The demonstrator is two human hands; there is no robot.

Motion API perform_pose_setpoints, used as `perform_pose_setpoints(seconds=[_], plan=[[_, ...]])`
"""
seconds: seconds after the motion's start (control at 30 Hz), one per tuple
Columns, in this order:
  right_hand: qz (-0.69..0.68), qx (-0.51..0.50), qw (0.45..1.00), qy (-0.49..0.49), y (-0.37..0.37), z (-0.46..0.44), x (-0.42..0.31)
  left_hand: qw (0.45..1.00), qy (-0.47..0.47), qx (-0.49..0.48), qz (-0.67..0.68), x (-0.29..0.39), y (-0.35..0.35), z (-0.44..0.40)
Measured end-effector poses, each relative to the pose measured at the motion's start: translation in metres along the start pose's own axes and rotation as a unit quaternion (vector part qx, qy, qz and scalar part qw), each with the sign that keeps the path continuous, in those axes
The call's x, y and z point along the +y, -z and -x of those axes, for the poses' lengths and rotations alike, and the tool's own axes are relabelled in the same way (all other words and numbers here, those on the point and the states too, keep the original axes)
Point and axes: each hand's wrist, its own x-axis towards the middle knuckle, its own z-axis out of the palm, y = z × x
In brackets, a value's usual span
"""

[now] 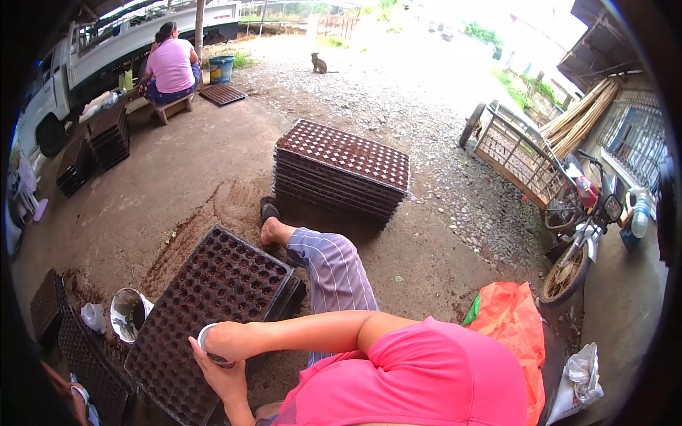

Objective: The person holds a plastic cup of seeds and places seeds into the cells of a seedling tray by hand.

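A small white cup [206, 334] is held above the near right part of a black seedling tray [220, 284], whose many cells hold dark soil. My left hand [222, 376] is wrapped round the cup from below. My right hand [231, 341] reaches over the cup's mouth with its fingers dipped inside, so its fingertips are hidden, and so is whatever they touch. The tray lies on top of other trays, beside my bent leg in striped trousers [334, 273].
A tall stack of filled trays [341, 170] stands ahead. A white bucket [129, 314] and more trays [89, 348] are at the left. An orange sack [508, 330] lies at the right, near a motorcycle [579, 248]. A person [170, 67] sits far left; a cat [319, 64] sits beyond.
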Motion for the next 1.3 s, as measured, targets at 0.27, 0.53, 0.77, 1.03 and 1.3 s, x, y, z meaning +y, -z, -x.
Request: perform_pose_setpoints(seconds=[0.27,0.53,0.77,1.03,1.3], plan=[[0.002,-0.002,1.000,0.014,0.004,0.000,0.003,1.000,0.008,-0.005,0.006,0.002,0.000,0.000],[-0.008,0.004,0.999,0.031,0.009,0.004,-0.002,1.000,-0.005,-0.004,-0.002,0.000,0.001,0.000],[0.001,-0.028,1.000,0.011,0.015,0.003,-0.005,1.000,0.000,-0.006,0.000,0.001,0.000,0.001],[0.003,-0.014,1.000,0.000,0.004,0.004,-0.004,1.000,-0.005,-0.008,-0.002,-0.001,0.001,0.001],[0.001,-0.032,0.999,0.024,0.017,0.005,-0.006,1.000,-0.021,0.004,-0.014,-0.001,-0.001,0.000]])
